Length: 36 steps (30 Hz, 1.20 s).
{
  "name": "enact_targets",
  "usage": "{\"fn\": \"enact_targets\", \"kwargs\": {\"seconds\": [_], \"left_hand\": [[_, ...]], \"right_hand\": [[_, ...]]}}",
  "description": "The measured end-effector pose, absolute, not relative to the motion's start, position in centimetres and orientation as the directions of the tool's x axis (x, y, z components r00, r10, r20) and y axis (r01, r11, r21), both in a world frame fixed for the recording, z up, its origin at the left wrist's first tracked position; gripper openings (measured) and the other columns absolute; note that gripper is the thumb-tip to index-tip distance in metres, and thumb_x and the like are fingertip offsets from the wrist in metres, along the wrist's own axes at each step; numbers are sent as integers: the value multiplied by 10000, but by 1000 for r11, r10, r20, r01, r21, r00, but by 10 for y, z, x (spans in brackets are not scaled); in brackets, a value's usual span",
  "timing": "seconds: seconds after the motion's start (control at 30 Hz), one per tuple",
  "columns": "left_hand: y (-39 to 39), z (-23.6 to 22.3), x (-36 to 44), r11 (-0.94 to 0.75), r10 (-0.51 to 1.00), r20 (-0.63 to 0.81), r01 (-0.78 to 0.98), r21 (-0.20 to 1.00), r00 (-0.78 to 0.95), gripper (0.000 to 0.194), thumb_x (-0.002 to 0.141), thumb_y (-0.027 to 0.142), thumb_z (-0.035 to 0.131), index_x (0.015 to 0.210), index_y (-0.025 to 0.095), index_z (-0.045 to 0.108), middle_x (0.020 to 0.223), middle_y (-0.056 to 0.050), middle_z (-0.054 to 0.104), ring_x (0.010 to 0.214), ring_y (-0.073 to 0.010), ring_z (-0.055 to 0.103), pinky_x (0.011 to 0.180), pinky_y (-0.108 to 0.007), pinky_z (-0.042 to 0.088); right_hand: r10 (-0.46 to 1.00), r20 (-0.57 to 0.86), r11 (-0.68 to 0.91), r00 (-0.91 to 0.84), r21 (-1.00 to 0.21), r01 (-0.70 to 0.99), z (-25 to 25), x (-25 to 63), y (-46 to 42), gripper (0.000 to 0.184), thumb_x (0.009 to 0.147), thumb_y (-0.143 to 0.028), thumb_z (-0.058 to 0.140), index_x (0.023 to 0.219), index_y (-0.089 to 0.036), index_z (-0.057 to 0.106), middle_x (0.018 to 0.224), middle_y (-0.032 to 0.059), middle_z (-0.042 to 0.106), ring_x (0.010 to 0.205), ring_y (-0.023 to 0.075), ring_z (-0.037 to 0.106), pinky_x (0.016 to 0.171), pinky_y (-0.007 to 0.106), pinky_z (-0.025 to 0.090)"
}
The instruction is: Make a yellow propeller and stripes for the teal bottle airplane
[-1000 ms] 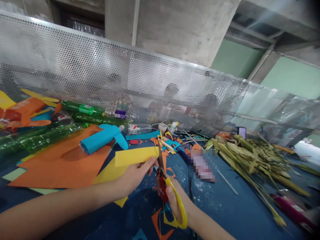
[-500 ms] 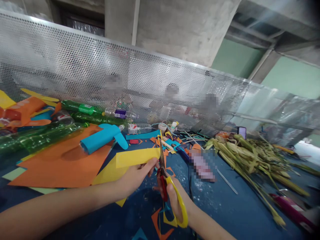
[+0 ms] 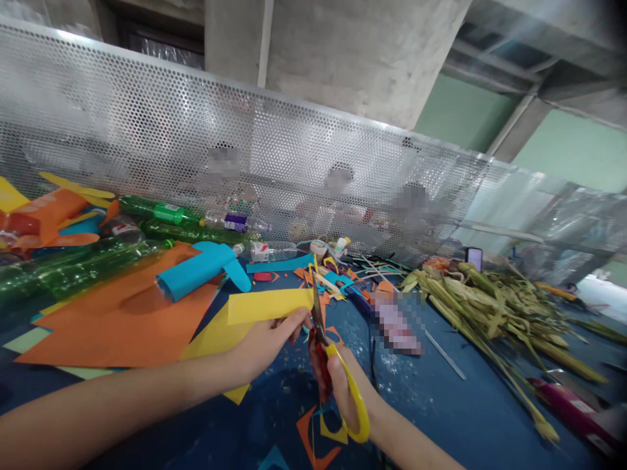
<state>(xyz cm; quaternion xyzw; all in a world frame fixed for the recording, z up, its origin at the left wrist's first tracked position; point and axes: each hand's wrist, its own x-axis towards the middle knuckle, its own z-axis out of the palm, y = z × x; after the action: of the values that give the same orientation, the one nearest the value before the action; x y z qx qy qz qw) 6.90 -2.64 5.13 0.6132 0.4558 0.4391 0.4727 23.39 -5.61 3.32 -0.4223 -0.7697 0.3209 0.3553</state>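
Note:
My left hand (image 3: 274, 336) pinches a folded-looking strip of yellow paper (image 3: 267, 307) near its right end. In my right hand (image 3: 345, 382) is a pair of scissors (image 3: 318, 320) with yellow and red handles, its blades pointing up and away from me. The blades stand at the strip's right end, slightly parted; I cannot tell whether they touch the paper. Below my hands lie orange and yellow paper scraps (image 3: 334, 429). Beneath my left wrist is a larger yellow sheet (image 3: 215, 339), partly covered.
Orange sheets (image 3: 122, 326), a blue paper-wrapped bottle (image 3: 196, 274) and green plastic bottles (image 3: 98, 267) lie on the left. Dried husks (image 3: 480, 307), a clear straw (image 3: 445, 354) and a magenta bottle (image 3: 573, 408) are right. A perforated metal screen (image 3: 294, 156) stands behind.
Both hands stay nearly in place. The fingers of my right hand and the red scissor handle have shifted slightly; the yellow strip has barely moved.

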Motion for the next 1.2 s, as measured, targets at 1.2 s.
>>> {"fn": "enact_targets", "kwargs": {"seconds": [1.2], "left_hand": [[-12, 56, 64, -274, 938, 265, 7, 962, 224, 269, 772, 338, 489, 576, 178, 581, 557, -6, 520, 579, -147, 476, 590, -235, 383]], "right_hand": [[899, 265, 411, -348, -784, 466, 36, 232, -54, 565, 847, -645, 130, 645, -199, 411, 410, -58, 320, 358, 81, 264, 357, 235, 225]]}}
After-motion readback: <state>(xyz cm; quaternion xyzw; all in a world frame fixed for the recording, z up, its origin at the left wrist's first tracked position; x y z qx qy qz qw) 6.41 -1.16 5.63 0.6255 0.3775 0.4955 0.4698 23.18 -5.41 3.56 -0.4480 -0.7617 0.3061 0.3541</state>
